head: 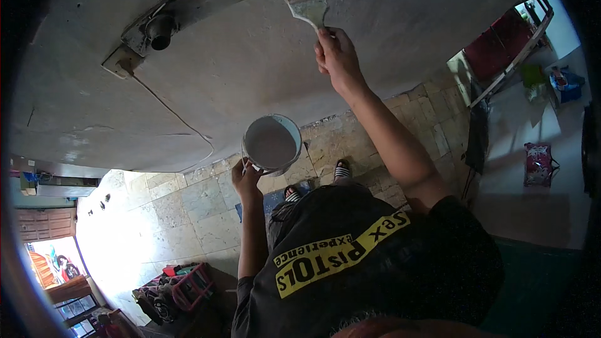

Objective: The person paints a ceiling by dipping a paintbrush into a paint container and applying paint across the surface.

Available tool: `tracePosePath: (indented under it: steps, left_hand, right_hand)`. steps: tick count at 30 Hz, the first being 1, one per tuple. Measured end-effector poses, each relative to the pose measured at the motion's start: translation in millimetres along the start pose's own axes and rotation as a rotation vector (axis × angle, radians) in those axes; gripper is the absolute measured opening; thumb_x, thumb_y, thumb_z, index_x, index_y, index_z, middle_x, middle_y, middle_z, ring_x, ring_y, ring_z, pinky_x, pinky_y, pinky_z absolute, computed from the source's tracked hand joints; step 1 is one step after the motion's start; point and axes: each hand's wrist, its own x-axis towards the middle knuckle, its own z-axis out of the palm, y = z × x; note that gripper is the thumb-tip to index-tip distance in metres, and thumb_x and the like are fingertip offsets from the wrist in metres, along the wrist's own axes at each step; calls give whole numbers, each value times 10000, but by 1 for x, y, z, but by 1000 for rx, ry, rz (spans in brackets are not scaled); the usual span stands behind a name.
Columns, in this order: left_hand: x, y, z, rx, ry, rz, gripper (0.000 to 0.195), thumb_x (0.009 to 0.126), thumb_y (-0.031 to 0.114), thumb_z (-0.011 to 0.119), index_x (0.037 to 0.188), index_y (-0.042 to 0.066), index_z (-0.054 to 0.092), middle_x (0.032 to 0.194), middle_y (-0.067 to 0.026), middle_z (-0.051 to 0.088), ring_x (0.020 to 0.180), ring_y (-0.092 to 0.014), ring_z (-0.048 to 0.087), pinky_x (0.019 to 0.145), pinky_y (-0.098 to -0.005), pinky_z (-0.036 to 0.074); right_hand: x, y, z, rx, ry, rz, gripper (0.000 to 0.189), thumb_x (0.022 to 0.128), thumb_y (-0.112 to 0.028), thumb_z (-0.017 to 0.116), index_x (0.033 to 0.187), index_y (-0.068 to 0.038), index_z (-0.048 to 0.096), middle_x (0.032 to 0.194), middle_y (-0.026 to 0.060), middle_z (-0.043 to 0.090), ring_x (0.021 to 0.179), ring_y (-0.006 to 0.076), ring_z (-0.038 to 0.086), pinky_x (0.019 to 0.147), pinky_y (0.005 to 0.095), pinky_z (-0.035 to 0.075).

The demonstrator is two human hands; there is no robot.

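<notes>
My right hand (pixel 335 56) grips the handle of a wide flat paintbrush (pixel 307 7), its bristles against or very near the grey wall (pixel 253 51); actual contact is hard to tell. My left hand (pixel 246 176) holds a round bucket (pixel 295 132) by its rim or handle at the lower left side. Greyish paint (pixel 270 143) fills part of the bucket, and the inner wall above it shows pale blue. A darker band runs along the wall to the left of the brush.
A wall socket (pixel 115 62) with a plugged-in cord (pixel 171 112) and a dark round fitting (pixel 160 33) sit on the wall, left. Stone tiles (pixel 206 197) cover the floor. A pink rack with shoes (pixel 190 286) stands lower left; a wood-edged red panel (pixel 502 44) is at right.
</notes>
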Motion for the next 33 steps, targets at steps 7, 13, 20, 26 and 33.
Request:
tracePosePath:
  steps: [7,13,20,26,33]
  left_hand:
    - [4,-3,-26,25,38,-71,260,846,72,616,1066,-24,516,979,-105,570,809,-166,591,633,-292,539]
    - [3,-2,-34,63,69,-86,255,838,89,640,1047,-6,529,922,-69,565,733,-124,551,636,-294,532]
    - [2,-3,-35,36,39,-53,238,841,85,635,1035,-9,534,882,-54,552,730,-108,535,627,-285,538]
    - [3,-3,-43,32,17,-66,262,831,91,634,1054,-5,535,844,-47,533,729,-114,537,635,-296,545]
    - [10,-5,-42,105,33,-64,280,832,78,621,1078,-13,524,807,-46,522,715,-122,541,644,-309,555]
  right_hand:
    - [-11,64,-23,-15,3,278,262,944,-314,496,951,-53,478,641,-19,444,444,54,338,391,227,260]
    - [-16,7,10,-66,25,24,266,943,-316,499,945,-50,497,622,-26,431,447,50,342,391,224,270]
    - [2,58,-6,-55,57,86,291,937,-342,507,945,-51,508,618,-23,436,447,52,346,394,226,285]
    - [-18,39,-5,-67,71,77,302,939,-352,504,953,-50,516,616,-34,430,441,47,334,369,225,263]
    - [15,81,-12,-250,101,-103,291,962,-327,453,950,-42,512,614,-26,438,419,58,339,370,229,302]
